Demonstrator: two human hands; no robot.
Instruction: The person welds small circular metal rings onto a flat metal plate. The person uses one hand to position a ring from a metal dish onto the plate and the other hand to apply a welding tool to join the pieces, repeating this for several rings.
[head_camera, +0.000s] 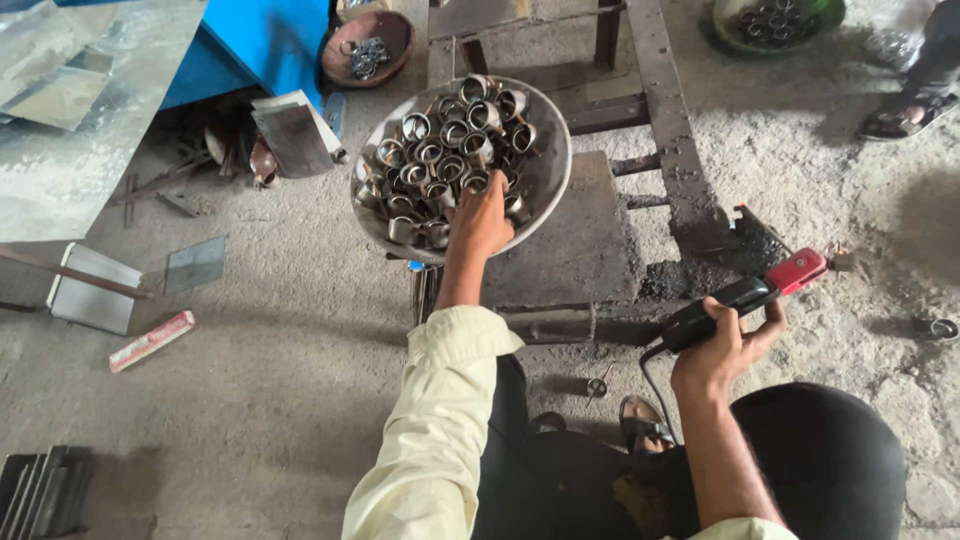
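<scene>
Rough concrete floor (280, 330), dusty and littered with scrap, is seen from above. A wide metal bowl (548, 165) is set on a steel frame (660, 110) just ahead of the person, and it is filled with short metal rings (450, 140) piled loosely. The left hand (482, 218) is reached into the near side of the bowl, fingers curled down among the rings; whether a ring is actually gripped cannot be told, since the fingertips are hidden. A pale yellow sleeve (440, 420) is worn on that arm. The right hand (722, 345) is clamped around a black power tool (720, 305) with a red front end (797, 270), held low to the right of the bowl, well apart from it; a black cable (652, 385) is trailed from the tool's rear. A flat steel plate (575, 240) is seen below the bowl. Two smaller bowls with similar rings are placed farther off, one brown (368, 45) at top centre, one green-rimmed (778, 20) at top right. Sheet metal pieces (195, 262) and a blue panel (260, 40) are lying to the left. Another person's sandalled foot (905, 118) is visible at the top right edge.
</scene>
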